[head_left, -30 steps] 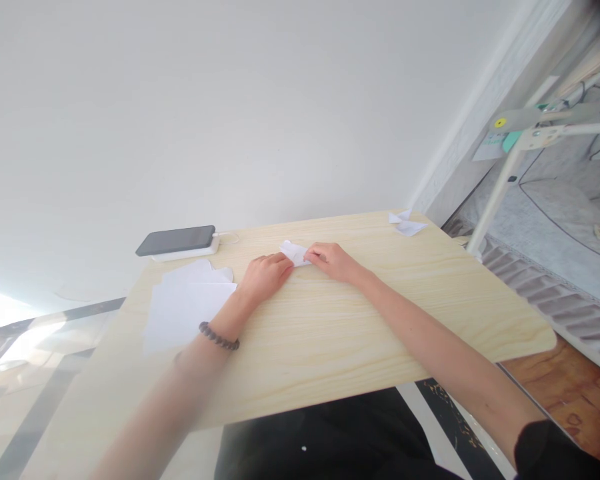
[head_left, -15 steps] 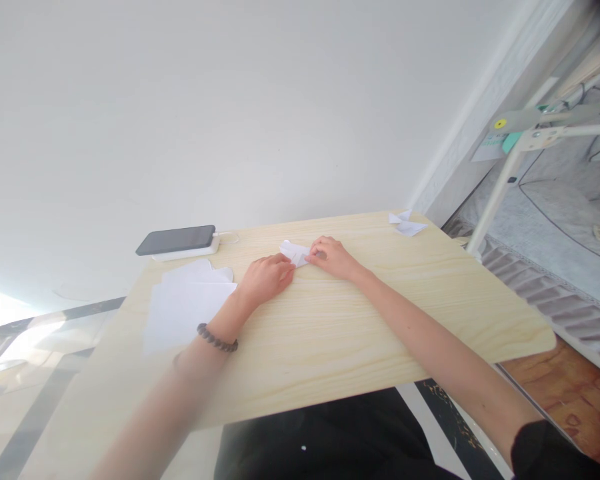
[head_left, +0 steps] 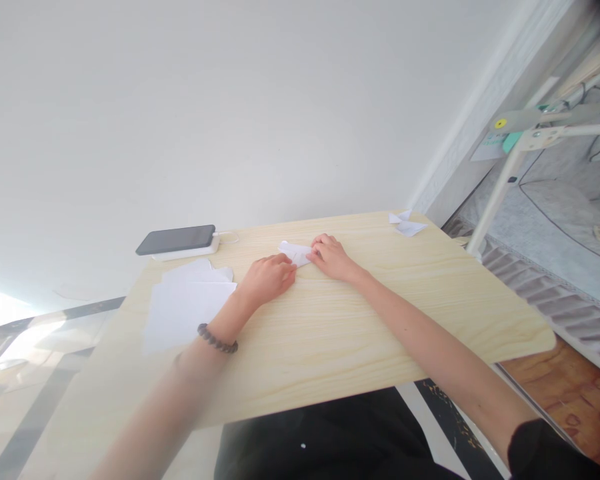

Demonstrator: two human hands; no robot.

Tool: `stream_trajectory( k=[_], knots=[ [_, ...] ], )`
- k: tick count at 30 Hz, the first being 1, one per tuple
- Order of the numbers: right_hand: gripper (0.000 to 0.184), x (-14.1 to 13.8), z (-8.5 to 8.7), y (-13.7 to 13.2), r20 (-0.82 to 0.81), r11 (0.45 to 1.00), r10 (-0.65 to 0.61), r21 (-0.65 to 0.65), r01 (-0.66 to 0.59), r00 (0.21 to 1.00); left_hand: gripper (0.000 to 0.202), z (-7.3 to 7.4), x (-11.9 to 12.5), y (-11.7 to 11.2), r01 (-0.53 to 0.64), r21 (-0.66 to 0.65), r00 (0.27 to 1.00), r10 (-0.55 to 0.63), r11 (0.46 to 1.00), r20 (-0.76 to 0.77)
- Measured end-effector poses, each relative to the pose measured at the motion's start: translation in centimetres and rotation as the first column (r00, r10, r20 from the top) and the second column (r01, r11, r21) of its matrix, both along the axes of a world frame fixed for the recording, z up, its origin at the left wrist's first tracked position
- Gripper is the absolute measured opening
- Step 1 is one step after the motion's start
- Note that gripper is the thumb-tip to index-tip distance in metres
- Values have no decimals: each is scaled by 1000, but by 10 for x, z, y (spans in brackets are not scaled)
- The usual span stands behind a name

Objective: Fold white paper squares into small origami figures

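A small piece of folded white paper (head_left: 296, 253) lies on the wooden tabletop between my two hands. My left hand (head_left: 269, 277), with a dark bead bracelet (head_left: 217, 339) on its wrist, has its fingers closed on the paper's near left edge. At the right end of the paper, my right hand (head_left: 331, 257) pinches it between thumb and fingers. Parts of the paper are hidden under the fingertips. White paper sheets (head_left: 187, 313) lie left of my left hand, partly beneath its forearm.
At the back left a dark phone (head_left: 176, 239) rests on a white block (head_left: 187, 251) with a white cable. Folded paper pieces (head_left: 410, 227) sit at the table's far right corner. A wall rises behind the table (head_left: 320, 347); a white metal frame (head_left: 497, 190) stands at the right.
My right hand has shifted very slightly up and right at the paper's end. A raised fold on the paper now looks flatter. The left hand has barely moved.
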State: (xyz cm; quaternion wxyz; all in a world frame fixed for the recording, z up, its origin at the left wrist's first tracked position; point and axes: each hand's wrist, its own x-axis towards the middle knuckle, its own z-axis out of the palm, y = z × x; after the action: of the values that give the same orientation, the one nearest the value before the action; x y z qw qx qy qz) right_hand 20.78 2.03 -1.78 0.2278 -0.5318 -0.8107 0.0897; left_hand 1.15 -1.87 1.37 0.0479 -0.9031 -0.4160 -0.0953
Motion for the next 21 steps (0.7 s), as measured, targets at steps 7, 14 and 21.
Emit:
stream_trajectory(
  k=[7,14,21],
  knots=[
    [23,0,1,0,-4,1000,-10,0,10,1000,29,2,4,-4,-82,-9,996,81,997,-48],
    [24,-3,0,-1,7,999,-47,20,47,999,36,1,4,-4,-28,44,996,31,999,-88],
    [25,-4,-1,-1,15,997,-79,28,78,997,34,-3,3,-2,19,53,996,-14,998,-85]
  ],
)
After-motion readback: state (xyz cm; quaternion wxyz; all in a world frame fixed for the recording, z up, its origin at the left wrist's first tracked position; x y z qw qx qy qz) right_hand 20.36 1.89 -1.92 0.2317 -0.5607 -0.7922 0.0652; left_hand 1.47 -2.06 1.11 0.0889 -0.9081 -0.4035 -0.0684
